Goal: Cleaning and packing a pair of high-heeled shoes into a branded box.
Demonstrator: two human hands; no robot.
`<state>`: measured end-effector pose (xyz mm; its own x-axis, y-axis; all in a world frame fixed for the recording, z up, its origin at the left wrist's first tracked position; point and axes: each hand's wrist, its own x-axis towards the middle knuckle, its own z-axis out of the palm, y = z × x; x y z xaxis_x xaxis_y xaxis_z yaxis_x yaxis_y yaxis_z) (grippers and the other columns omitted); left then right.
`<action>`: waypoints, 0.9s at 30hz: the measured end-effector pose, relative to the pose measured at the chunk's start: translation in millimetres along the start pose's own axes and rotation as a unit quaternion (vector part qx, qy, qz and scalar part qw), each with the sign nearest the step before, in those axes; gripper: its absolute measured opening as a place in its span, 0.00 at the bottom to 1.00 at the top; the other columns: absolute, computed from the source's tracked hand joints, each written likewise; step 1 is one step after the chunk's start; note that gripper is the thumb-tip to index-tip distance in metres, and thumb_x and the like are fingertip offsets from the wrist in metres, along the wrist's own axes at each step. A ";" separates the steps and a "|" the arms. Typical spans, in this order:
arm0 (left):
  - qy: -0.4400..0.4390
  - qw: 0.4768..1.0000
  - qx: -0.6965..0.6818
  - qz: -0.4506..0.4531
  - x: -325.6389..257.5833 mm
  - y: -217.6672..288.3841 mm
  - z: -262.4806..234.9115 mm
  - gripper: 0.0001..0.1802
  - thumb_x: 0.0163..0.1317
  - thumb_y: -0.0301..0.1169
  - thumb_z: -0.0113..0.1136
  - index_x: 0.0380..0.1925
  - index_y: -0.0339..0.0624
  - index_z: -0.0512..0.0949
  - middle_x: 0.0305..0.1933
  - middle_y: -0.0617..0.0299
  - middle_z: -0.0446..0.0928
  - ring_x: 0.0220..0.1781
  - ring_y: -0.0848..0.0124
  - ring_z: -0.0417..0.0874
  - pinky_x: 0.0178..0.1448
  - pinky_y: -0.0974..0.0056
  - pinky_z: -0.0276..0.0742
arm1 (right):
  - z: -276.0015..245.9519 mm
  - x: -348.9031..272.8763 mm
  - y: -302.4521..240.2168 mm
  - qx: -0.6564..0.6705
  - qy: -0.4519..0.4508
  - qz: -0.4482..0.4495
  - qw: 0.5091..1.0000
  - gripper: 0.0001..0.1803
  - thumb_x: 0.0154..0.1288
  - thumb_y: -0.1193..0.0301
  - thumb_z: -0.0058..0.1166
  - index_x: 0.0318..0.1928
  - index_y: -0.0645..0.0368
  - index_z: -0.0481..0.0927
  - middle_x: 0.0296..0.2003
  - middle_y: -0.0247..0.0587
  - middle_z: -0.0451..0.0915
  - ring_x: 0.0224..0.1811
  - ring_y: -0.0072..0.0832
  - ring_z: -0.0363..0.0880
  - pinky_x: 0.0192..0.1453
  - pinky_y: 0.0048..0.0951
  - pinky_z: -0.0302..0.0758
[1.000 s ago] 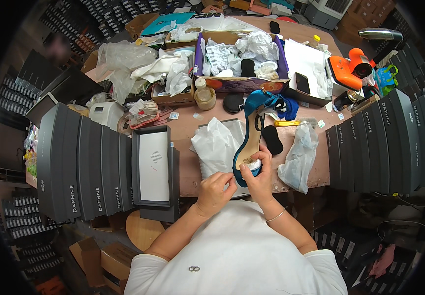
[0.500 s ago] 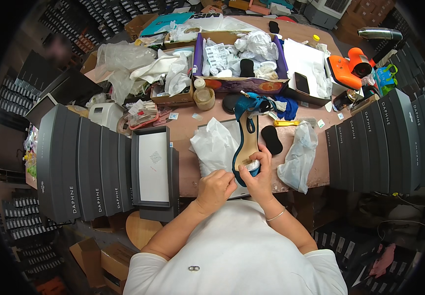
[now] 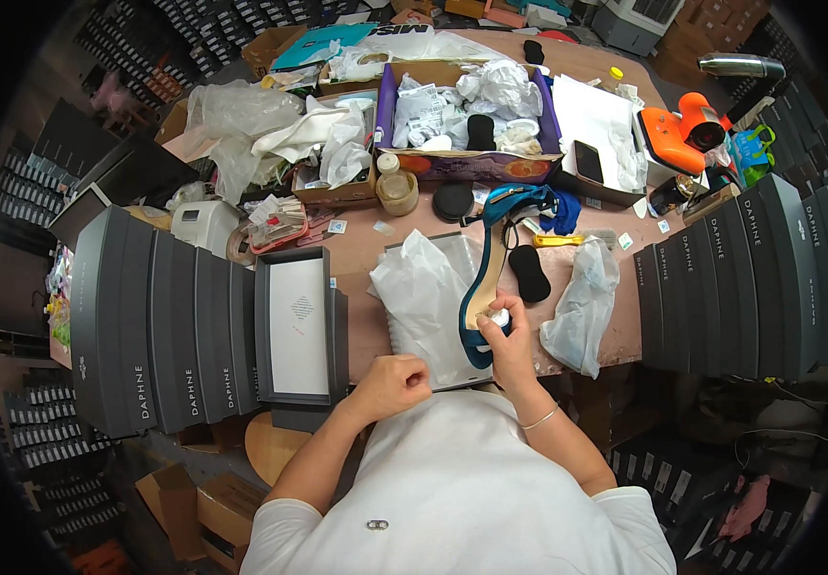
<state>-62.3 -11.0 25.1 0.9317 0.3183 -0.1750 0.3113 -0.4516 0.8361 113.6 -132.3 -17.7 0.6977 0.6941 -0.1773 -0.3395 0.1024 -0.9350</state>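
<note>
A teal high-heeled sandal (image 3: 489,280) is held over the near middle of the table, its beige insole facing up and its ankle strap at the far end. My right hand (image 3: 513,353) grips its near, toe end, the thumb pressing near a bit of white stuffing (image 3: 500,317). My left hand (image 3: 393,388) is curled closed at the table's front edge, apart from the sandal; whatever it may hold is hidden. Between the hands, white tissue paper (image 3: 419,287) lies over a grey box, mostly covered.
An open grey shoe box (image 3: 301,331) stands left, beside a row of upright dark boxes (image 3: 179,326); another row (image 3: 740,278) lines the right. A black insole-shaped pad (image 3: 529,273), crumpled white wrapping (image 3: 582,307) and a yellow-handled brush (image 3: 558,241) lie right of the sandal. A purple carton (image 3: 471,165) sits behind.
My left hand has drawn away from the sandal, toward the left and nearer me. The sandal has tilted and shifted slightly right, still in my right hand.
</note>
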 end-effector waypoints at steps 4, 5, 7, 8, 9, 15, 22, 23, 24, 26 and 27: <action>-0.028 0.987 0.083 -0.133 -9.9 -9.8 -2.4 0.14 0.63 0.35 0.61 0.40 0.34 0.81 0.36 0.50 0.80 0.39 0.64 0.83 0.41 0.62 0.76 | 4.9 -0.4 -3.1 0.100 0.009 0.058 0.993 0.12 0.62 0.77 0.55 0.43 0.56 0.67 0.62 0.45 0.66 0.51 0.23 0.74 0.51 0.23 0.75; 0.030 0.992 -0.050 -0.111 -9.2 -10.6 9.3 0.19 0.64 0.38 0.59 0.47 0.34 0.77 0.44 0.50 0.78 0.45 0.64 0.81 0.47 0.62 0.75 | 6.4 -1.9 -1.7 0.109 0.009 0.066 0.992 0.11 0.63 0.76 0.54 0.43 0.55 0.68 0.62 0.45 0.67 0.50 0.23 0.74 0.51 0.23 0.76; 0.147 0.937 -0.312 -0.057 -4.4 -13.8 43.2 0.30 0.68 0.44 0.54 0.61 0.33 0.68 0.60 0.49 0.73 0.58 0.64 0.76 0.58 0.63 0.71 | 10.4 -4.0 -0.7 0.110 0.002 0.066 0.992 0.10 0.64 0.75 0.52 0.44 0.55 0.68 0.61 0.44 0.67 0.48 0.23 0.75 0.49 0.22 0.77; 0.150 0.905 -0.389 -0.080 3.5 -5.9 48.7 0.33 0.69 0.46 0.53 0.64 0.32 0.63 0.64 0.49 0.68 0.62 0.65 0.73 0.63 0.62 0.66 | 11.6 -4.0 -0.8 0.111 -0.002 0.064 0.992 0.09 0.64 0.75 0.52 0.44 0.55 0.68 0.61 0.43 0.67 0.47 0.23 0.75 0.47 0.22 0.77; 0.150 0.868 -0.462 -0.102 13.5 4.1 49.1 0.36 0.69 0.48 0.51 0.67 0.32 0.58 0.68 0.50 0.63 0.66 0.65 0.69 0.67 0.61 0.61 | 12.4 -4.9 -1.3 0.119 -0.017 0.078 0.990 0.09 0.65 0.74 0.51 0.44 0.55 0.67 0.60 0.43 0.68 0.46 0.23 0.76 0.46 0.22 0.78; 0.075 0.915 -0.397 -0.006 21.3 15.9 8.2 0.30 0.67 0.44 0.57 0.59 0.31 0.70 0.59 0.51 0.76 0.62 0.66 0.74 0.65 0.64 0.65 | 12.9 -10.3 -19.0 0.081 -0.175 0.170 0.967 0.11 0.64 0.72 0.53 0.46 0.55 0.70 0.51 0.37 0.72 0.43 0.19 0.72 0.44 0.21 0.73; -0.022 0.998 -0.028 0.054 1.4 76.8 -79.3 0.30 0.55 0.39 0.70 0.56 0.37 0.75 0.54 0.47 0.77 0.56 0.57 0.79 0.59 0.61 0.73 | -6.7 10.6 -44.3 -0.257 -0.465 0.153 0.833 0.20 0.56 0.59 0.60 0.46 0.55 0.74 0.34 0.34 0.74 0.35 0.23 0.72 0.40 0.25 0.71; -0.045 0.992 -0.007 0.117 17.6 75.8 -87.7 0.36 0.55 0.43 0.69 0.61 0.38 0.71 0.58 0.44 0.74 0.60 0.55 0.76 0.63 0.60 0.71 | -3.8 12.9 -41.1 -0.273 -0.532 0.124 0.792 0.21 0.56 0.59 0.59 0.47 0.55 0.74 0.34 0.34 0.74 0.35 0.23 0.72 0.40 0.26 0.71; -0.125 0.986 0.002 0.108 32.6 64.6 -89.4 0.47 0.56 0.48 0.68 0.70 0.42 0.57 0.68 0.44 0.63 0.70 0.56 0.66 0.70 0.56 0.63 | 3.5 13.4 -39.2 -0.249 -0.591 0.129 0.756 0.21 0.58 0.57 0.58 0.47 0.56 0.75 0.36 0.33 0.75 0.39 0.24 0.72 0.44 0.25 0.70; -0.194 0.964 -0.179 0.034 44.0 33.7 -60.5 0.52 0.57 0.51 0.66 0.73 0.43 0.49 0.71 0.44 0.58 0.73 0.56 0.60 0.72 0.55 0.58 | 17.3 13.8 -25.8 -0.147 -0.658 0.204 0.710 0.20 0.62 0.57 0.56 0.46 0.59 0.76 0.39 0.33 0.75 0.47 0.22 0.71 0.52 0.22 0.66; -0.233 0.935 -0.268 0.001 53.2 16.1 -42.0 0.54 0.57 0.53 0.65 0.74 0.44 0.46 0.73 0.44 0.56 0.75 0.57 0.58 0.74 0.54 0.56 | 16.9 17.5 -15.7 -0.122 -0.678 0.269 0.673 0.20 0.63 0.57 0.55 0.47 0.60 0.76 0.40 0.33 0.75 0.50 0.22 0.70 0.55 0.22 0.65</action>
<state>-15.6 33.7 51.0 0.9514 -0.1360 -0.2763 0.2876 0.0712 0.9551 120.5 -109.7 -0.9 -0.7586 0.6129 -0.2211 -0.0840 -0.4285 -0.8996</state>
